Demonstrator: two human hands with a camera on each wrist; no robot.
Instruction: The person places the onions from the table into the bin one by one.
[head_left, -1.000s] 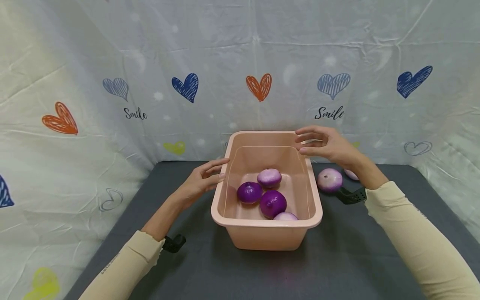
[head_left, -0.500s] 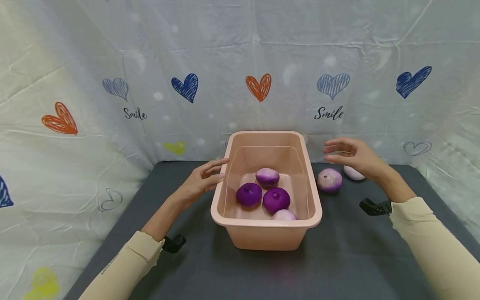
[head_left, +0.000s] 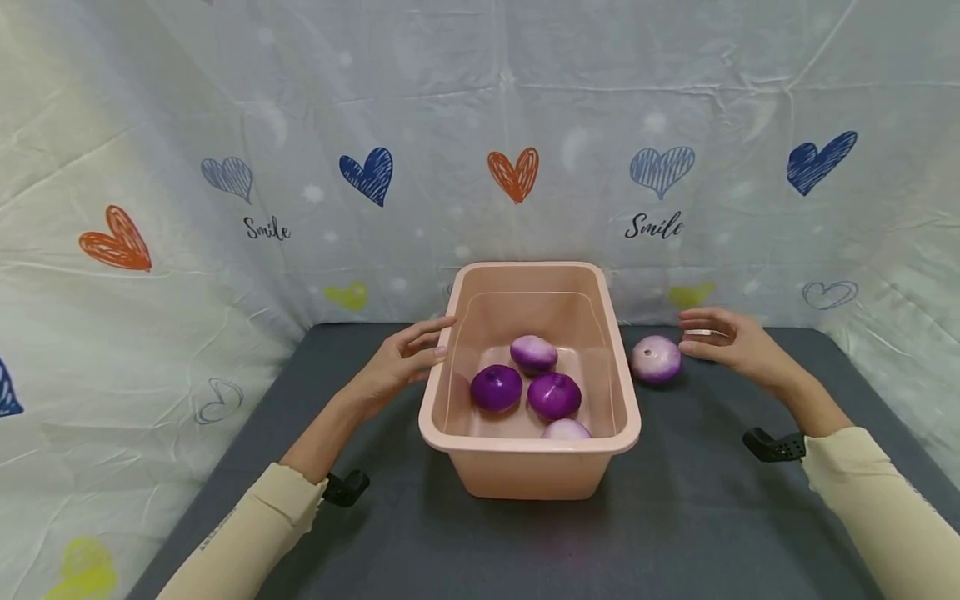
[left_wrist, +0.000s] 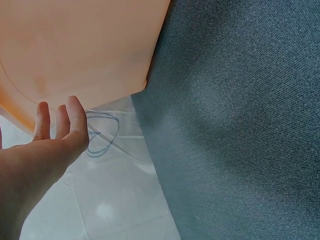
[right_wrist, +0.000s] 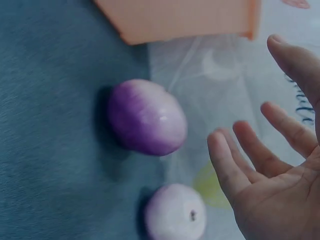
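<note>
A pink plastic tub (head_left: 528,477) stands mid-table with several purple-and-white onions inside, among them a dark purple onion (head_left: 497,388) and a paler onion (head_left: 533,353). My left hand (head_left: 393,367) rests its fingertips at the tub's left rim, fingers extended; the left wrist view shows the fingers (left_wrist: 62,122) beside the tub wall. Right of the tub lies a loose onion (head_left: 656,360). My right hand (head_left: 738,346) hovers just beyond it with fingers spread and nothing held, mostly hiding a second loose onion in the head view. The right wrist view shows that pale onion (right_wrist: 175,212).
A dark grey cloth (head_left: 675,517) covers the table. Behind it hangs a white curtain (head_left: 435,100) printed with hearts, close to the tub's far end. Black straps (head_left: 772,446) sit on both wrists.
My right hand has moved from above the tub's right rim rightward and down to the loose onions. The onions in the tub shifted slightly, then settled. My left hand stays at the rim.
</note>
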